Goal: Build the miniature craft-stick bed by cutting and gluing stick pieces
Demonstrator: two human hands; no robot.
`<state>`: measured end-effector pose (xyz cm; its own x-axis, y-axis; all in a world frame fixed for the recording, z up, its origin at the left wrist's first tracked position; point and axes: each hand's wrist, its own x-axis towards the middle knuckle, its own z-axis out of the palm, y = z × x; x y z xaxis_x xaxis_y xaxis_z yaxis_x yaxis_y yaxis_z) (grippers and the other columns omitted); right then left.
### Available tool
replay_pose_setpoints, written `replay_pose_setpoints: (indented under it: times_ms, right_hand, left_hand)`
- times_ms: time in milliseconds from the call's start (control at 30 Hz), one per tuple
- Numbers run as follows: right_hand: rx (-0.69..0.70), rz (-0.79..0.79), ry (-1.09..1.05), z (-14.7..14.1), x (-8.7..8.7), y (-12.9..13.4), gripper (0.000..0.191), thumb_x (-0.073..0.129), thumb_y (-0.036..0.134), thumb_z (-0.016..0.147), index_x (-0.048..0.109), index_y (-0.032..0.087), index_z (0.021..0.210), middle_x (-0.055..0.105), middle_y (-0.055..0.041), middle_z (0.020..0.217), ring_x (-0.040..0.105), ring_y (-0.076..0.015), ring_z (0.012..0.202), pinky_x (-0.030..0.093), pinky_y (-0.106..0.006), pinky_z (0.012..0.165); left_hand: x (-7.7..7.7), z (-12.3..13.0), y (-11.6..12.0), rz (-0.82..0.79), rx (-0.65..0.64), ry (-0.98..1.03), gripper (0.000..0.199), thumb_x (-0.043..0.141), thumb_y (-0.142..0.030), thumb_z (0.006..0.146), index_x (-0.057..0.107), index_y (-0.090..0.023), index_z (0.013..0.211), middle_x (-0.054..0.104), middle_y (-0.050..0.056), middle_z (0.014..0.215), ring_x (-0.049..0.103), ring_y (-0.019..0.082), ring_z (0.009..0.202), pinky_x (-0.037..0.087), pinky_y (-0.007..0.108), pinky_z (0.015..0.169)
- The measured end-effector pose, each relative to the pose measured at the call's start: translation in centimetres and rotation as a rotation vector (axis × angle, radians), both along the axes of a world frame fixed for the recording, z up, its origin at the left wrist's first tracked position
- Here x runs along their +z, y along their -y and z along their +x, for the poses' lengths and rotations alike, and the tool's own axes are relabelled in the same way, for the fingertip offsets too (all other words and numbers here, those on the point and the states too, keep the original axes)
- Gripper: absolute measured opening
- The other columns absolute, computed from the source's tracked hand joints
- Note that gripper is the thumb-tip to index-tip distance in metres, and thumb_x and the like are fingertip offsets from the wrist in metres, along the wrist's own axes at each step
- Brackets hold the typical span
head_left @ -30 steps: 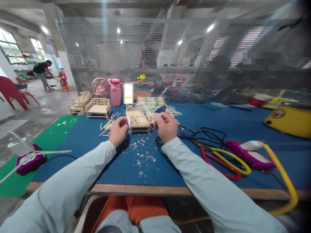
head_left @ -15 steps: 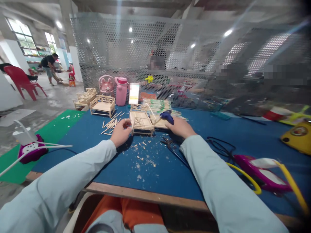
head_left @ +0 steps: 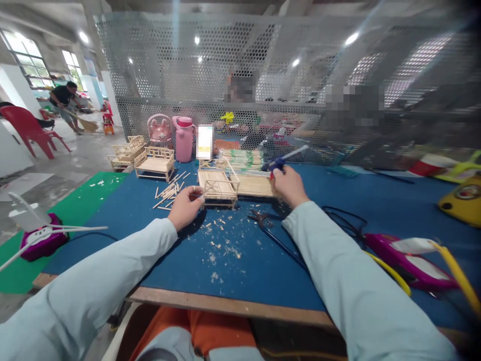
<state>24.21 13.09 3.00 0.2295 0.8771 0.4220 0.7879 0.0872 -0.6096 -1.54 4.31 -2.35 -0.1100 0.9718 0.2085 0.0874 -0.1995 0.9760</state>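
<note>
Bench of sticks (head_left: 218,186), right of the pink flask (head_left: 184,143) and nearer me, looks light, fragile; best held low. My left hand (head_left: 186,206) curls at its corner, grip unclear; my right hand (head_left: 291,185) holds a glue gun (head_left: 275,165).

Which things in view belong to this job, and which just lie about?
Likely part of the job:
small wooden bench at the left hand
glue gun in the right hand
loose sticks
pliers

Apparently just lying about:
pink flask
red chair
</note>
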Motion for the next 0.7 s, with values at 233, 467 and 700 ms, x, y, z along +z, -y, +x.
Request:
replay_pose_setpoints:
  times_ms: [233, 467, 700]
  right_hand:
    - [0.393, -0.009, -0.935, -0.3, 2.4, 5.4, 0.02, 0.051, 0.038, 0.079, 0.052, 0.018, 0.08, 0.06, -0.0004, 0.068, 0.044, -0.007, 0.044, 0.037, -0.018, 0.037]
    - [0.57, 0.164, -0.677, -4.3, 1.2, 11.7, 0.026, 0.056, 0.044, 0.074, 0.05, 0.022, 0.087, 0.065, 0.0002, 0.078, 0.046, -0.0069, 0.041, 0.038, -0.022, 0.041]
    - [0.493, 0.273, -0.341, -4.7, -0.6, 11.9, 0.025, 0.048, 0.045, 0.082, 0.054, 0.021, 0.078, 0.055, 0.0038, 0.057, 0.048, -0.0102, 0.046, 0.042, -0.026, 0.051]
  left_hand:
    - [0.1, 0.0, 0.1, 0.025, -0.007, -0.059, 0.017, 0.062, -0.019, 0.068, 0.06, -0.014, 0.084, 0.061, 0.002, 0.074, 0.054, 0.01, 0.059, 0.044, 0.024, 0.058]
    - [-0.4, 0.0, -0.5, 0.051, -0.049, -0.093, 0.023, 0.064, -0.02, 0.068, 0.062, -0.014, 0.09, 0.061, 0.001, 0.067, 0.053, 0.01, 0.057, 0.042, 0.024, 0.059]
    - [0.0, 0.4, -0.8, 0.116, 0.008, 0.018, 0.023, 0.064, -0.026, 0.069, 0.064, -0.014, 0.088, 0.058, -0.002, 0.062, 0.046, 0.009, 0.053, 0.037, 0.023, 0.057]
